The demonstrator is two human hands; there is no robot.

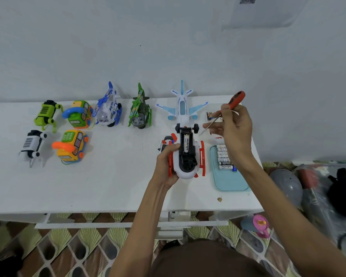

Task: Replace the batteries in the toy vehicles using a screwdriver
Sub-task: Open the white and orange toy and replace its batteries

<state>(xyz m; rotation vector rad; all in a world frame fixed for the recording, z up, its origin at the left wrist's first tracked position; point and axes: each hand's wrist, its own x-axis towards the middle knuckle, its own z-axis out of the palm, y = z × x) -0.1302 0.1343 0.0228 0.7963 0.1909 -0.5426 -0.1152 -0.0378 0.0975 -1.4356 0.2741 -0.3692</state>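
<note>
While left hand (166, 166) grips helicopter (187, 156), right (233, 126) — screwdriver (235, 101) raised

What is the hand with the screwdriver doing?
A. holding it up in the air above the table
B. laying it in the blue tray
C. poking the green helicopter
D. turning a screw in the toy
A: the right hand holds the red-handled screwdriver up off the table, its tip clear of the upside-down red and white toy held by the left hand.

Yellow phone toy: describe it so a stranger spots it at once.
On the white table, look at the left cluster of toys, front row. The yellow phone toy sits right of the white robot dog; only it has an orange handset, while the green one behind has a blue one.
</note>
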